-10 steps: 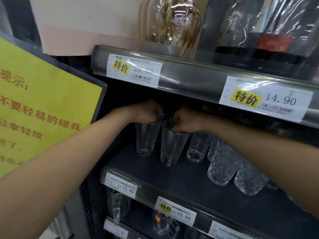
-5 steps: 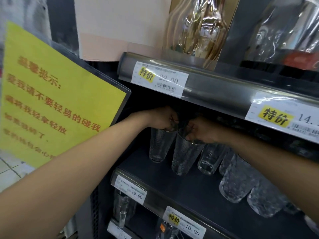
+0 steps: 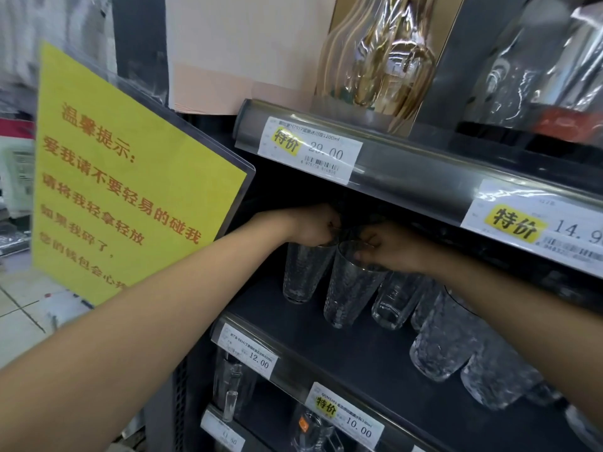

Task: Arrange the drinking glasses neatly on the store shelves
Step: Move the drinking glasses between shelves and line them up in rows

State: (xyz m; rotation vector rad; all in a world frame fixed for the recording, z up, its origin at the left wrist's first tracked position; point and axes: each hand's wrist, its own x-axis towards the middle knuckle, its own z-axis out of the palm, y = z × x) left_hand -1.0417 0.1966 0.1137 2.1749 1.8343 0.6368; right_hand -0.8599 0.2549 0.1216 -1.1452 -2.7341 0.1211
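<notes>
We have both hands reaching in over the dark grey middle shelf (image 3: 342, 353). The grip of our left hand (image 3: 315, 228) is clamped from above on the rim of a tall clear dimpled glass tumbler (image 3: 303, 275) at the shelf's left end, toward its back. The grip of our right hand (image 3: 388, 249) pinches the rim of a second tall clear dimpled tumbler (image 3: 350, 291) just beside the first, nearer the shelf's front edge and leaning a little. We cannot tell whether either base sits on the shelf.

Further right along the shelf stands a smooth clear glass (image 3: 393, 301). After it come wide clear crackle-textured glasses (image 3: 440, 347), in a ragged line drifting toward the shelf's front.

We judge the arranging partly done at best. The two dimpled tumblers are in hand and not yet squared up, and the glasses to their right look unevenly spaced. What seems left is to set this pair upright and level with each other, then straighten the rest of the row on the shelf.
</notes>
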